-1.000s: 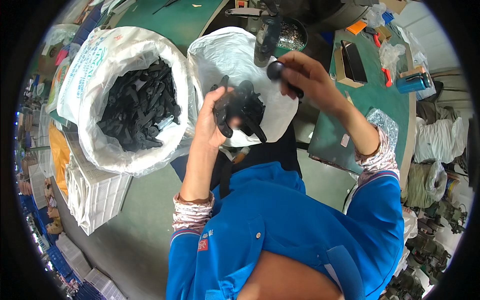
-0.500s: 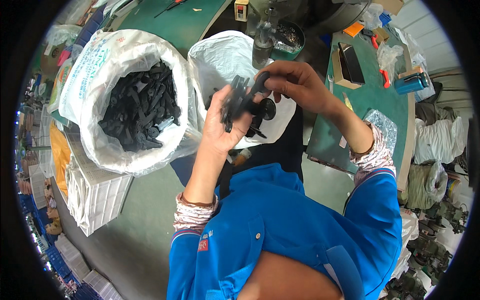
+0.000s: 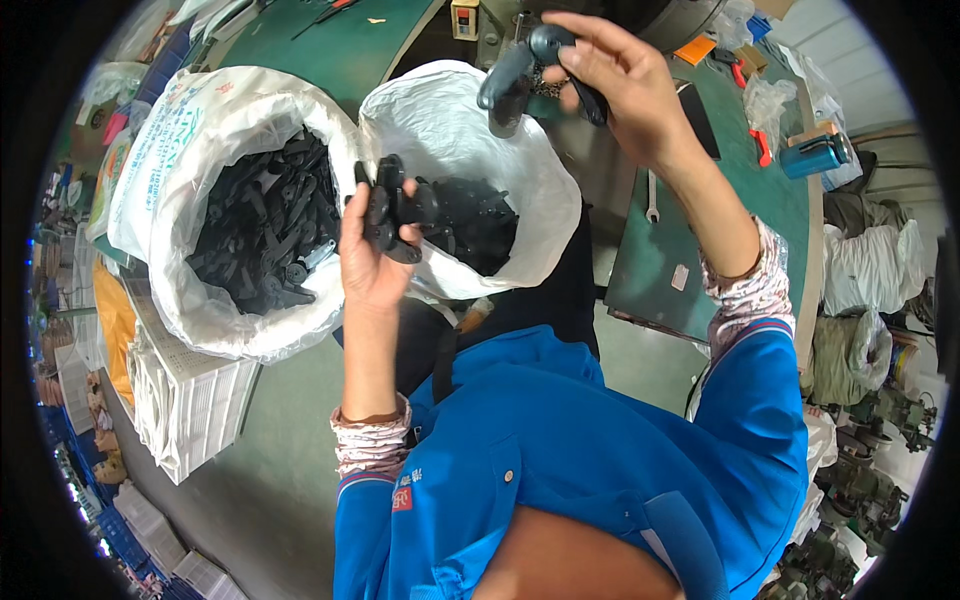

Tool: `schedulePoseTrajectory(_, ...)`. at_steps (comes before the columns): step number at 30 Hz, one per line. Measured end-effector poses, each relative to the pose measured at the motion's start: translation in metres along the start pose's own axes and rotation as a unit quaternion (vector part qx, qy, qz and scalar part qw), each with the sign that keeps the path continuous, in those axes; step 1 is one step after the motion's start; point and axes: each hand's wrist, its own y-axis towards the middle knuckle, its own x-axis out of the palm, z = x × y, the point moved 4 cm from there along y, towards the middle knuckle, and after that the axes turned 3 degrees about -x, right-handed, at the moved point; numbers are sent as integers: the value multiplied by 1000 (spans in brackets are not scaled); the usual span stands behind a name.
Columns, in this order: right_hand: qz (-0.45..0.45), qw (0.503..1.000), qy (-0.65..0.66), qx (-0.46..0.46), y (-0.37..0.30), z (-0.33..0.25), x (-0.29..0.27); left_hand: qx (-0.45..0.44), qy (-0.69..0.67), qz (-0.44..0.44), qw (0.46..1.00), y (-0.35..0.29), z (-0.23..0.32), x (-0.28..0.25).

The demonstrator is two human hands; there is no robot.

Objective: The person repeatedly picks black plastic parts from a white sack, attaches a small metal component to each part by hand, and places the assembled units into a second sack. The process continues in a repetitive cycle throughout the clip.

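My left hand [image 3: 372, 268] is closed around several black plastic parts [image 3: 388, 205], slim pieces with rounded ends, over the near left rim of the right-hand white sack [image 3: 545, 230]. Farther up and to the right, my right hand [image 3: 635, 95] pinches a black plastic part [image 3: 552, 42] with a round end between thumb and fingers. That part is beside an upright metal cylinder [image 3: 508, 110] of a machine and partly overlaps it; I cannot tell whether they touch. More black parts [image 3: 470, 225] lie inside the right-hand sack.
At the left stands a fuller white sack [image 3: 170, 250] of black parts, above a white plastic crate [image 3: 215, 400]. The green table [image 3: 640, 270] on the right bears a wrench [image 3: 653, 198], a blue bottle [image 3: 815, 157] and red-handled tools [image 3: 762, 148].
My hands have moved apart: the left went left and slightly down with its black parts, the right rose up and right, carrying one part to the machine. The right-hand sack's contents now show.
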Motion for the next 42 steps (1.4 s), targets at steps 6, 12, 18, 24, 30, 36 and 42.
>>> schedulePoseTrajectory(6,-21,992,-8,122,54,-38,16,44,183,35,982,-16,34,-7)
schedulePoseTrajectory(12,-55,979,-2,195,59,-17,11,-116,581,50,804,-31,19,-4)
schedulePoseTrajectory(18,-22,977,19,210,37,-13,10,-233,786,13,573,-31,6,-10)
schedulePoseTrajectory(24,5,970,-18,244,30,-12,-2,-229,737,2,636,-38,17,-16)
schedulePoseTrajectory(30,49,960,130,243,27,-16,1,104,497,220,833,-25,104,-4)
schedulePoseTrajectory(36,-11,992,29,121,1,7,36,360,489,341,717,4,211,-65)
schedulePoseTrajectory(42,-191,909,-14,371,-39,152,107,398,455,352,714,20,214,-61)
